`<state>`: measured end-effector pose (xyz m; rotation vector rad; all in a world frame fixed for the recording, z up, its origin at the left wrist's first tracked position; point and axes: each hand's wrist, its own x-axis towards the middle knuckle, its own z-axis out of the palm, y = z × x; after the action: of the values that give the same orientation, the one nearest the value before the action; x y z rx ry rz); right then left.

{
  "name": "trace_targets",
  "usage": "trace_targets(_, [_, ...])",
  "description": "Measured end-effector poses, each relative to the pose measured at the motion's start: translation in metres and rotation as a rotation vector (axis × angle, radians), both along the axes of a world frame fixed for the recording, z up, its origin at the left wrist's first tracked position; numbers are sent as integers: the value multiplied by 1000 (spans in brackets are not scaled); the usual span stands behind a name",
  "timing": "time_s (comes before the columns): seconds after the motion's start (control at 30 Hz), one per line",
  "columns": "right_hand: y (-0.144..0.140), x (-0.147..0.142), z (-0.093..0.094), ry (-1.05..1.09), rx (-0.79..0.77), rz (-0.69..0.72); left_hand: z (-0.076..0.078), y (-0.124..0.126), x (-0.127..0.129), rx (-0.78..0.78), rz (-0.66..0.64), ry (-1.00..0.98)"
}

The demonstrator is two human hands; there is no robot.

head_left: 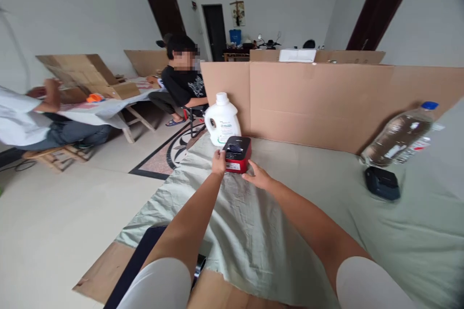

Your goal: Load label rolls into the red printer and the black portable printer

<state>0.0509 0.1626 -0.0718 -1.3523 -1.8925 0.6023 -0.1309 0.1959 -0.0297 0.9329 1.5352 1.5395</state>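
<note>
A small boxy device [237, 148], red on the sides with a black top and a white label on its front, sits on the pale green cloth [300, 169]. It looks like a label printer. My left hand [218, 162] is closed against its left side, with some fingers hidden. At the front right corner, my right hand [258, 175] is open, thumb and fingers apart; whether it touches the device I cannot tell. Right behind the device stands a white detergent jug [222, 120] with a white cap.
A cardboard partition [319, 101] borders the cloth's far side. At right, a large bottle with a blue cap [398, 135] leans against it, with a dark boxy device [382, 183] in front. Two people [183, 77] sit at left near another table [105, 110] with cardboard boxes.
</note>
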Motion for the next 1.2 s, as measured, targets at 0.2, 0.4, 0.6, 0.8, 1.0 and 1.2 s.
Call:
trace_targets(0.2, [-25, 183, 29, -312, -124, -502, -22, -65, 55, 347, 78, 671])
trace_targets(0.4, [-83, 350, 53, -588, -344, -1086, -47, -144, 146, 381, -609, 951])
trace_targets(0.6, [-129, 374, 25, -517, -420, -1138, -65, -192, 169, 214, -926, 1294])
trace_targets(0.8, [-180, 340, 19, -514, -327, -1051, -58, -214, 152, 169, -956, 1369])
trace_targets(1.0, [-238, 257, 9, -421, 59, -802, -55, -231, 144, 161, -940, 1332])
trace_targets(1.2, [-266, 137, 4, -449, 191, -612, -52, -229, 142, 196, -908, 1212])
